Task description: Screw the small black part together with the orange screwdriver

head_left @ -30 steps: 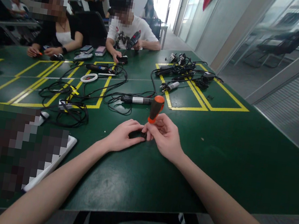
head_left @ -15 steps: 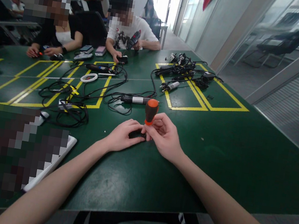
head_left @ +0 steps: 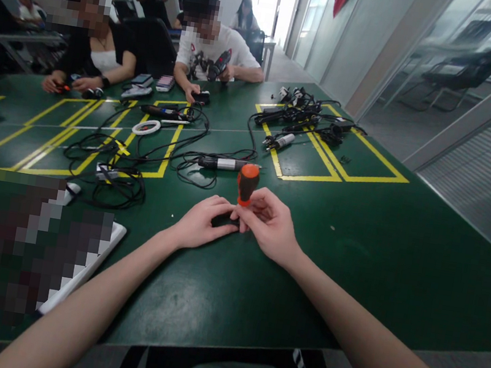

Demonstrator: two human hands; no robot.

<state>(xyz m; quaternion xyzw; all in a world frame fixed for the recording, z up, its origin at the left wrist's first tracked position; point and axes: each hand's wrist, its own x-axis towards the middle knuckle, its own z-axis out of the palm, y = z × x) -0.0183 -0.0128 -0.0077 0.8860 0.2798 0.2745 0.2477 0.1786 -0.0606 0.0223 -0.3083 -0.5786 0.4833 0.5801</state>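
Observation:
My right hand point(head_left: 273, 226) is closed on a screwdriver point(head_left: 248, 183) with a stubby orange and dark grey handle, which stands nearly upright. Its lower end is hidden behind my fingers. My left hand point(head_left: 205, 222) rests on the green table point(head_left: 190, 299), thumb and fingers curled together around something small and dark beneath the screwdriver. Most of that small thing is covered, so I cannot make out its kind. The fingertips of both hands meet just below the handle.
Beyond my hands lies a black and silver pen-shaped tool point(head_left: 225, 164) with a cable. Coiled black cables point(head_left: 118, 189) and a white ring point(head_left: 146, 127) lie left, more cabled tools point(head_left: 294, 114) at the back right. A white-edged tray point(head_left: 87, 268) is near my left forearm. Two people sit across the table.
The screwdriver's handle has tilted very slightly to the left, and my right hand has shifted a little with it. My left hand stays in place.

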